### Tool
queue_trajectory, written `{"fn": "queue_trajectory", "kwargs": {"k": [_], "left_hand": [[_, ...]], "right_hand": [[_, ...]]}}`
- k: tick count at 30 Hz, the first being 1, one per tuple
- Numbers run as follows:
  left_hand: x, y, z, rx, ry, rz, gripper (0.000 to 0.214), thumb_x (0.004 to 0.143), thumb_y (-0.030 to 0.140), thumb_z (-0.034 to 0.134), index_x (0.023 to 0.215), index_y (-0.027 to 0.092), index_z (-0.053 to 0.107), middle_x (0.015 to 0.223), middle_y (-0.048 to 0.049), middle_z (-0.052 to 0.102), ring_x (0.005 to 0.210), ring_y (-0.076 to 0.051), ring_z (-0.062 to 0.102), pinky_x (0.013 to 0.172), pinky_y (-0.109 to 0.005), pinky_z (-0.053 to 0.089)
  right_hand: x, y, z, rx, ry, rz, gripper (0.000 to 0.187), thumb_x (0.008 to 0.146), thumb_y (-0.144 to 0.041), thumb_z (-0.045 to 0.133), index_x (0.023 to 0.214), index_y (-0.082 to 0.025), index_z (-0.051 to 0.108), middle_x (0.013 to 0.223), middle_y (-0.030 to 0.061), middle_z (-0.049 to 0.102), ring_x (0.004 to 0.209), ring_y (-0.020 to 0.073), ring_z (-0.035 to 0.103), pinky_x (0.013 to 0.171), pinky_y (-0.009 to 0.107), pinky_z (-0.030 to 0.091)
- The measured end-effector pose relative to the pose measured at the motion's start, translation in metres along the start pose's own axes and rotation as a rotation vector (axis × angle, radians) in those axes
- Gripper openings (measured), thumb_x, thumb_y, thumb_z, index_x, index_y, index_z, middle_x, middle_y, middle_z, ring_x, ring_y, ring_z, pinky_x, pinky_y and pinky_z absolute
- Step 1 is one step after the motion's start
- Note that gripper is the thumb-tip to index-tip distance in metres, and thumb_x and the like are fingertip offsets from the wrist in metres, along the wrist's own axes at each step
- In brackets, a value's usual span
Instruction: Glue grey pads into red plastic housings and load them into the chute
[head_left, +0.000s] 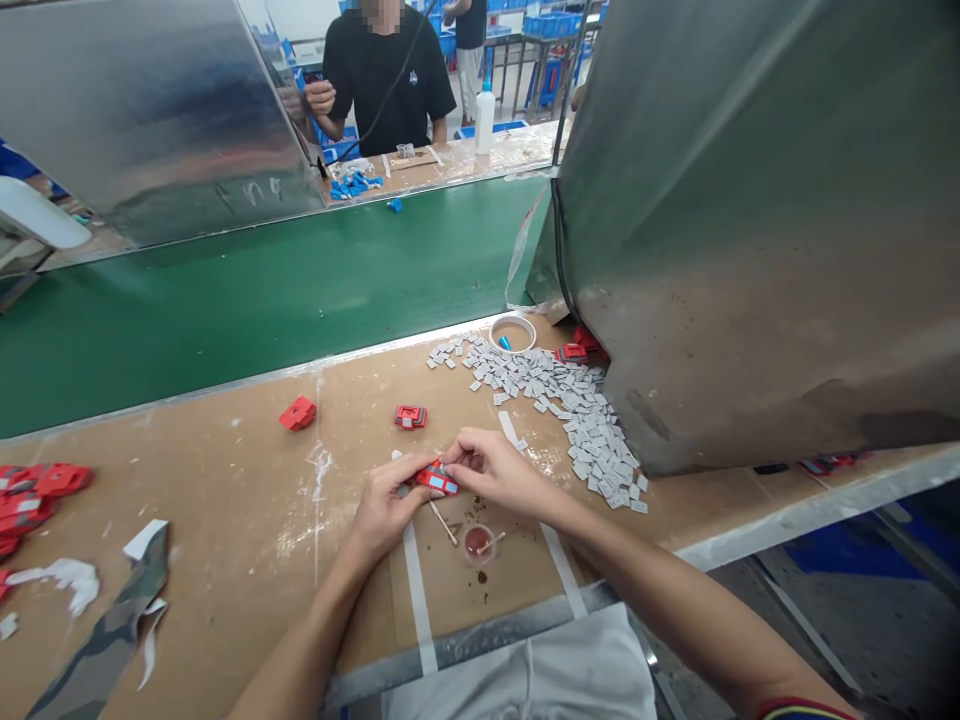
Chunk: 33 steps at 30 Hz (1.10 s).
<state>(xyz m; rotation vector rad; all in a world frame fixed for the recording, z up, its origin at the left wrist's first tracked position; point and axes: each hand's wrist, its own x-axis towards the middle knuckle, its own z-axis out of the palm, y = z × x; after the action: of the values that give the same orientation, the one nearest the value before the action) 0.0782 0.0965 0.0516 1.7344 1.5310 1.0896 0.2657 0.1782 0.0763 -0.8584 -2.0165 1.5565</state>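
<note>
My left hand grips a small red plastic part with light blue patches, like a toy vehicle body, thumb along its near edge. Bent and pressed together, the fingers of my right hand touch the part's upper right side. Whether a small piece sits between those fingertips is hidden. Just below the hands lie a cotton swab and a small clear cup of reddish-brown content, another swab tip resting in it. Beyond the hands sit two more red parts, one with grey trim and one plain.
Many small grey pieces spread to the right, beside a tape roll and a large metal panel. Red parts and a camouflage strip lie left. Past the green belt is a person in black.
</note>
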Motion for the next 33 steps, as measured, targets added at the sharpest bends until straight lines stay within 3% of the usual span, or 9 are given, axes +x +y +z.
{"fn": "queue_trajectory", "kwargs": {"k": [2,7,17,26,30,33], "left_hand": [[-0.001,0.0,-0.001,0.045,0.027,0.012,0.029,0.08,0.017,0.073,0.108,0.02,0.075,0.104,-0.0087,0.079,0.09,-0.022,0.075,0.083,-0.031,0.058],[-0.002,0.001,-0.005,0.134,0.042,0.122,0.029,0.082,0.015,0.071,0.111,0.019,0.072,0.101,-0.0085,0.079,0.086,-0.02,0.075,0.08,-0.028,0.059],[-0.004,0.012,-0.013,0.25,0.021,0.312,0.027,0.089,0.012,0.062,0.113,0.019,0.071,0.098,-0.0088,0.078,0.087,-0.018,0.074,0.079,-0.025,0.059],[-0.013,0.015,-0.015,0.379,-0.049,0.364,0.038,0.09,0.006,0.049,0.12,0.02,0.069,0.103,-0.0102,0.076,0.09,-0.019,0.073,0.077,-0.025,0.058],[-0.011,0.018,-0.015,0.391,0.015,0.398,0.038,0.089,0.004,0.05,0.116,0.021,0.069,0.098,-0.0085,0.076,0.086,-0.017,0.073,0.075,-0.024,0.057],[-0.009,0.02,-0.015,0.306,0.076,0.356,0.036,0.086,0.002,0.054,0.114,0.021,0.067,0.102,-0.008,0.075,0.092,-0.017,0.072,0.082,-0.024,0.057]], "right_hand": [[0.003,0.005,0.001,0.13,0.0,0.07,0.001,0.084,-0.014,0.063,0.084,-0.013,0.063,0.079,0.0022,0.061,0.068,0.0129,0.057,0.062,0.024,0.042],[0.005,0.012,0.001,0.296,-0.081,0.127,0.017,0.084,-0.03,0.066,0.088,-0.013,0.065,0.084,0.0036,0.062,0.072,0.0134,0.057,0.065,0.026,0.044],[0.004,0.007,-0.005,0.333,-0.203,0.039,0.024,0.085,-0.037,0.067,0.084,-0.013,0.065,0.088,0.003,0.058,0.072,0.0118,0.055,0.065,0.025,0.041],[0.0,0.011,0.001,0.405,-0.303,0.12,0.038,0.085,-0.05,0.068,0.081,-0.013,0.061,0.077,0.001,0.06,0.067,0.0107,0.051,0.06,0.023,0.037],[0.001,0.009,0.001,0.416,-0.241,0.086,0.038,0.085,-0.051,0.069,0.082,-0.014,0.061,0.08,0.001,0.06,0.07,0.0114,0.054,0.064,0.024,0.041],[0.002,0.004,0.0,0.405,-0.164,0.005,0.032,0.085,-0.045,0.071,0.089,-0.014,0.064,0.09,0.0024,0.059,0.078,0.012,0.057,0.071,0.025,0.046]]}}
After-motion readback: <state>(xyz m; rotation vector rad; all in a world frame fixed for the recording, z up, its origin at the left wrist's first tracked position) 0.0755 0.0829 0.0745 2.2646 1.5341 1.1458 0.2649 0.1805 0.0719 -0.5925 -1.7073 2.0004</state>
